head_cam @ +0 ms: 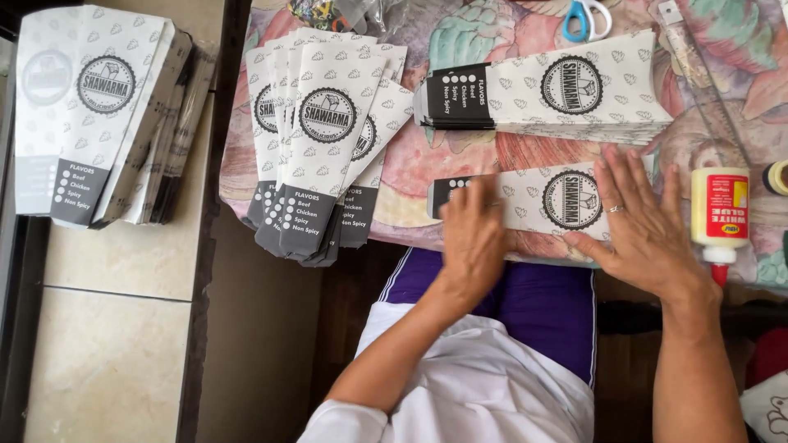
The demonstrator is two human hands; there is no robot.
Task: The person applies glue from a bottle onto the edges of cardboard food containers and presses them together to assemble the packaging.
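a flat white paper sleeve with a grey leaf pattern, a round black emblem and a black band at one end (533, 201) lies on the near edge of the table covered in a pink and green floral cloth (410, 164), its long axis running left to right across the person's front, the black band toward the left. the left hand (472, 234) rests palm down on the sleeve's left part, just right of the black band, fingers laid flat and close together, pressing and gripping nothing. the right hand (644, 226) lies palm down over the sleeve's right end, fingers spread wide and flat, a ring on one of them, also holding nothing; its thumb points back toward the emblem. so the sleeve sits directly under both palms, stretched between them, with the emblem bare in the gap. each hand is nearest its own end. just beyond, farther from the person, a neat stack of the same white paper sleeves (546, 94) lies parallel to it, black bands left. to the left a fanned pile of the sleeves (324, 139) hangs over the table's edge, black bands pointing toward the person. well apart, on the tiled floor, another pile of sleeves (98, 115) lies. a yellow and white glue bottle with a red tip (719, 213) lies just beside the right hand, nozzle toward the person. blue-handled scissors (586, 18) rest at the table's far side.
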